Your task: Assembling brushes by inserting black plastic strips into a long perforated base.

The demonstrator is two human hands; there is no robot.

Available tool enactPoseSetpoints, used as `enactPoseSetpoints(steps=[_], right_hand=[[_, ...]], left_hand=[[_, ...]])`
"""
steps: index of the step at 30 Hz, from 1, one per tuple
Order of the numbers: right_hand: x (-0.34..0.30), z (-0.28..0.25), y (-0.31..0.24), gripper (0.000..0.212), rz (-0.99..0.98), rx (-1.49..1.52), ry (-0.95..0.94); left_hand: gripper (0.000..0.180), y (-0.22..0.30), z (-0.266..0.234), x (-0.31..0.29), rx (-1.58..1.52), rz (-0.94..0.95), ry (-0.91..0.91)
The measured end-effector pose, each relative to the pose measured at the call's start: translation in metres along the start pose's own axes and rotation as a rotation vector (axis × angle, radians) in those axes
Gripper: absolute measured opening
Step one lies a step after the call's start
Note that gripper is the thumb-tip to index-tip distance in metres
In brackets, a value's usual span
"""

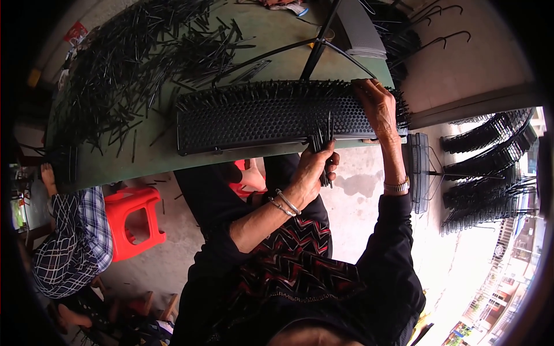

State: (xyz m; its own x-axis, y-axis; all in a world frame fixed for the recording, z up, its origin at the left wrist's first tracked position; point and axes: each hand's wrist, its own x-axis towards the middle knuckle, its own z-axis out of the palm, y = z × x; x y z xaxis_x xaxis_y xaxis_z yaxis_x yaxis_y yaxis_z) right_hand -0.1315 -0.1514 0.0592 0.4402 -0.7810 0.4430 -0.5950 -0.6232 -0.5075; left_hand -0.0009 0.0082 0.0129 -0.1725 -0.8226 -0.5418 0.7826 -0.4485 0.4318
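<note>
A long black panel [248, 124] full of small round holes lies at the near edge of the green table [118, 167]. Rows of short black strips [265, 90] stick up from its far side. My left hand [314, 164] is closed around a bundle of thin black strips [322, 137], held upright just in front of the panel's near edge. Over the panel's right end, my right hand [380, 109] reaches to the far row with its fingers pinched together. Whatever is between those fingertips is too small to make out.
Loose black strips [156, 55] pile up across the table's left side. Behind the panel stands a black metal frame [314, 60], with grey sheets [359, 29] beyond. A red stool [135, 222] and a seated person [69, 242] are at left. Bristly black panels [490, 144] hang at right.
</note>
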Motion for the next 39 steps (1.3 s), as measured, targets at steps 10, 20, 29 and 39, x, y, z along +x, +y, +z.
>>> enactPoseSetpoints(steps=[10,20,29,39], right_hand=[[-0.003,0.004,0.004,0.022,-0.094,-0.292,0.002],[-0.032,-0.009,-0.035,0.02,0.455,0.417,-0.392],[-0.042,-0.014,-0.029,0.018,0.543,0.804,-0.336],[-0.041,-0.016,-0.031,0.022,0.552,0.706,-0.345]], left_hand=[[0.019,0.005,0.004,-0.003,0.013,0.023,0.031],[0.021,0.008,0.005,-0.004,0.027,0.054,-0.012],[0.029,0.008,0.007,-0.008,0.163,-0.006,-0.057],[0.028,0.01,0.007,-0.008,0.249,0.057,-0.066]])
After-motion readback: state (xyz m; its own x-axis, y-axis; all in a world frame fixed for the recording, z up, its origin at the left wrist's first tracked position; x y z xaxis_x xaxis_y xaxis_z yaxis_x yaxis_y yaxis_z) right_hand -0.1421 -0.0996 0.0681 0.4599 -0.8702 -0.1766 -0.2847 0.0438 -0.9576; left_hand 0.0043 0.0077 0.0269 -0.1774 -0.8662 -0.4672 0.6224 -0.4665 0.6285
